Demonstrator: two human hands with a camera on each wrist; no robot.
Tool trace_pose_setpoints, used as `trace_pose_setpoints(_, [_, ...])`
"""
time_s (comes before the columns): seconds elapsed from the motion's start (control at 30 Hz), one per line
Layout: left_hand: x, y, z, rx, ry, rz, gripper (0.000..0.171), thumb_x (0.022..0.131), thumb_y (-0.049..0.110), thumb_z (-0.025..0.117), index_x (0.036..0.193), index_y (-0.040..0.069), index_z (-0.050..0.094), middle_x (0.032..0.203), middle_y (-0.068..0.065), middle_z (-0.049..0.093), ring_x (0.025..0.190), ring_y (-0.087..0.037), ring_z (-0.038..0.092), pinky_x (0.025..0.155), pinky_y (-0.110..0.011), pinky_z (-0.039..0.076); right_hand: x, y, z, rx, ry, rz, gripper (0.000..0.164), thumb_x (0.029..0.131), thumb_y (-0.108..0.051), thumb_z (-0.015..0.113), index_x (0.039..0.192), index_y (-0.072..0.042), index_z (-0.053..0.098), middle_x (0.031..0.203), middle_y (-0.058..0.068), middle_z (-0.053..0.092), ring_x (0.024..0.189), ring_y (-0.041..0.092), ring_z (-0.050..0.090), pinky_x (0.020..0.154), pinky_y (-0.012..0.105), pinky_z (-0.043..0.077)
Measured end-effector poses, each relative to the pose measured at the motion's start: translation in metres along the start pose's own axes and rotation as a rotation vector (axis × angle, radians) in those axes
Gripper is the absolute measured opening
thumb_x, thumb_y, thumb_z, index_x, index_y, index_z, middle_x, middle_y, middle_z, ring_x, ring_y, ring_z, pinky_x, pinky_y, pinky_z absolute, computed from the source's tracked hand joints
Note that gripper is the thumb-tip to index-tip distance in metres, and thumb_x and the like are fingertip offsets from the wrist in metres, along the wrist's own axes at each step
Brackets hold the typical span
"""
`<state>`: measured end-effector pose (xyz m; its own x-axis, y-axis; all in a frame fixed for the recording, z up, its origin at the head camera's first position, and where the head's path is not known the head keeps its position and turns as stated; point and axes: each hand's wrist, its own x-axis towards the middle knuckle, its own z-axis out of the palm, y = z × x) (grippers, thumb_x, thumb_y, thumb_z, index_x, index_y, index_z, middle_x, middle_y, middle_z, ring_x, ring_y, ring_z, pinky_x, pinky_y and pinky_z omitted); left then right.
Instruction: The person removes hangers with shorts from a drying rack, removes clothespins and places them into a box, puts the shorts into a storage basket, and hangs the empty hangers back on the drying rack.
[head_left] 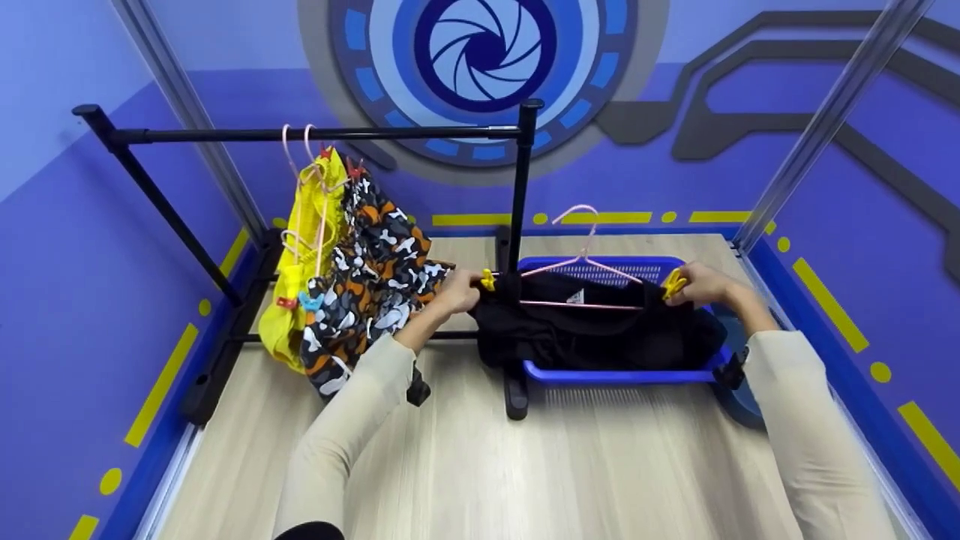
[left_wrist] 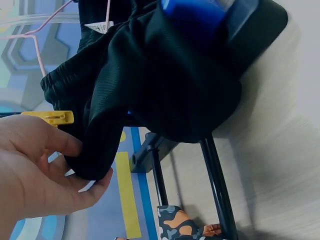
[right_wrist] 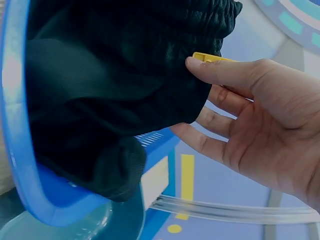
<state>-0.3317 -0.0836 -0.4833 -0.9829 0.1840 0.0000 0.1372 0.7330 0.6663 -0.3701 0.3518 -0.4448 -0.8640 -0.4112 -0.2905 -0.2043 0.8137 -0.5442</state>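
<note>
Black pants (head_left: 600, 337) with a gathered elastic waistband and a white label lie spread over the blue basket, with a pink hanger (head_left: 587, 259) at the waistband. At the waistband's left end my left hand (head_left: 459, 291) pinches the black cloth, just below a yellow clip (left_wrist: 60, 117) in the left wrist view. My right hand (head_left: 701, 285) holds the opposite end, its thumb on the cloth beside another yellow clip (head_left: 674, 283). In the right wrist view, that yellow clip (right_wrist: 210, 57) is partly hidden behind the thumb.
The blue basket (head_left: 615, 376) stands right of a black clothes rack (head_left: 322, 135). Yellow clothing (head_left: 281, 341) and patterned shorts (head_left: 382, 255) hang on the rack by pink hangers. A teal basin (head_left: 742, 405) sits beside the basket, near the right wall.
</note>
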Motion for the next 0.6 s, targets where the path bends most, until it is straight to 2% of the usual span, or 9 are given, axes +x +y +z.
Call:
trace_pose_setpoints(0.1, [0.0,-0.001,0.005,0.072,-0.009,0.052,0.025,0.085,-0.006,0.047,0.096,-0.002,0.069,0.097,-0.015,0.068,0.088,-0.025,0.056,0.081,-0.035,0.046,0.003,0.001,0.005,-0.057,-0.009,0.003,0.025,0.09,-0.007,0.072,0.1,0.011,0.058,0.089,0.014,0.063,0.076,0.015,0.056,0.062,0.024,0.049])
trace_pose_setpoints(0.2, [-0.002,-0.003,0.009,0.127,-0.028,0.074,0.014,0.086,-0.006,0.048,0.086,0.0,0.061,0.091,-0.014,0.063,0.083,-0.025,0.051,0.077,-0.038,0.046,0.004,0.001,0.006,-0.091,-0.03,0.005,0.027,0.092,-0.009,0.07,0.103,0.011,0.056,0.092,0.017,0.062,0.079,0.02,0.058,0.064,0.027,0.05])
trace_pose_setpoints(0.4, [-0.007,-0.011,0.018,0.192,-0.015,0.079,0.017,0.087,-0.001,0.051,0.097,-0.006,0.063,0.107,-0.026,0.07,0.094,-0.038,0.066,0.084,-0.052,0.054,-0.001,-0.002,0.003,-0.025,-0.025,-0.029,0.029,0.1,-0.02,0.064,0.11,0.007,0.057,0.104,0.02,0.065,0.093,0.026,0.06,0.076,0.036,0.054])
trace_pose_setpoints(0.5, [-0.007,-0.016,0.023,0.202,0.01,0.099,0.015,0.086,-0.001,0.05,0.09,-0.007,0.064,0.098,-0.028,0.072,0.089,-0.042,0.068,0.078,-0.054,0.054,-0.003,-0.002,0.001,0.036,0.009,-0.058,0.03,0.106,-0.024,0.056,0.112,0.005,0.059,0.103,0.017,0.065,0.088,0.022,0.057,0.073,0.033,0.051])
trace_pose_setpoints(0.6, [-0.007,-0.022,0.027,0.197,0.032,0.145,0.014,0.085,-0.002,0.051,0.085,-0.006,0.064,0.094,-0.026,0.072,0.088,-0.042,0.068,0.078,-0.054,0.053,-0.005,0.0,-0.001,0.093,0.065,-0.095,0.035,0.11,-0.026,0.045,0.115,0.006,0.059,0.101,0.015,0.062,0.083,0.018,0.053,0.07,0.028,0.046])
